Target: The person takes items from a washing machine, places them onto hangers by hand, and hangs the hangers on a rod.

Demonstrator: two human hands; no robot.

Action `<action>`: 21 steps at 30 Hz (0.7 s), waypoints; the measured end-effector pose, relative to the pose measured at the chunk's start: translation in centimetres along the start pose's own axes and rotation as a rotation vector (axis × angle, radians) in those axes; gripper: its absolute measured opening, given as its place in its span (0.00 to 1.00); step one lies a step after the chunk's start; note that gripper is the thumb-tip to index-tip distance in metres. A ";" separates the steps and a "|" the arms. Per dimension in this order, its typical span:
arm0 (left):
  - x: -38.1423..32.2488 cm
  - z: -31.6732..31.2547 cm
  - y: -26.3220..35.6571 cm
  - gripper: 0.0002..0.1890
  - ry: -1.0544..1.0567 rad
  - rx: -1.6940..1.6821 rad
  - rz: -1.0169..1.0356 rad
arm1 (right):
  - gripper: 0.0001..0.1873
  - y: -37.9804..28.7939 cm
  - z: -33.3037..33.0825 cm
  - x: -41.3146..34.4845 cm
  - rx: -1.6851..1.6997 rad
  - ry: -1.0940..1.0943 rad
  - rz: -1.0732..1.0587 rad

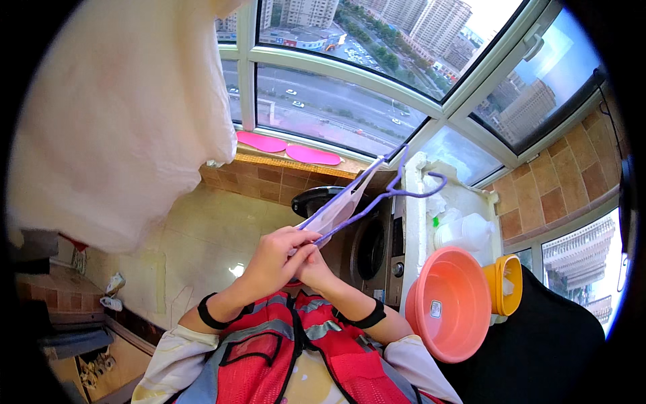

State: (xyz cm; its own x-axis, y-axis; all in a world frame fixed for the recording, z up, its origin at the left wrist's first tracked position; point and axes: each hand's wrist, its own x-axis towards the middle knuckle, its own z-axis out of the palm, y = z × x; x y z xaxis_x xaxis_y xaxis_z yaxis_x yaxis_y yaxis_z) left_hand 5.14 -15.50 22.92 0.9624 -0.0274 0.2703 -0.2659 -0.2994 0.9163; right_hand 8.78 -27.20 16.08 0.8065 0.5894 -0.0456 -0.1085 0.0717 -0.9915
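A purple clothes hanger (372, 202) extends up and to the right from my hands, its curved hook over the white foam box. A thin pale piece of cloth (337, 214) lies along it, between its two long bars. My left hand (276, 255) closes around the near end of the hanger and cloth. Against it, my right hand (314, 267) grips the same end, its fingers partly hidden by the left. What the cloth is, I cannot tell.
A front-loading washing machine (371, 247) with its door (317, 198) swung out stands ahead. Right of it are a foam box (415, 222), a white plastic bottle (465, 232), a coral basin (451, 305) and a yellow container (506, 285). Pink insoles (313, 155) lie on the sill. White fabric (116, 121) hangs left.
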 end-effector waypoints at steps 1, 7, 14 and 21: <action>-0.6 0.6 -0.2 0.12 0.023 -0.015 -0.003 | 0.13 0.3 -0.3 -0.3 -0.028 -0.044 -0.020; -4.2 1.0 1.2 0.13 0.162 -0.121 -0.158 | 0.25 -0.1 -0.4 -1.8 -0.131 -0.323 -0.073; -7.0 -4.3 4.0 0.14 0.322 -0.232 -0.320 | 0.30 -3.5 -0.7 -1.5 -0.490 -0.423 -0.290; -8.8 -9.8 7.0 0.13 0.383 -0.080 -0.379 | 0.15 -6.3 -2.8 4.1 -0.461 0.154 -0.570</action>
State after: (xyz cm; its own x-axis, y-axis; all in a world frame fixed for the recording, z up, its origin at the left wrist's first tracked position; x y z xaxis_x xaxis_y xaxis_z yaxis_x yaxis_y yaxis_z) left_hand -5.72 -7.99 29.91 0.9066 0.4220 -0.0089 0.0779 -0.1465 0.9861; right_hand 14.42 -27.51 21.84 0.7410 0.4398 0.5074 0.5777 -0.0323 -0.8156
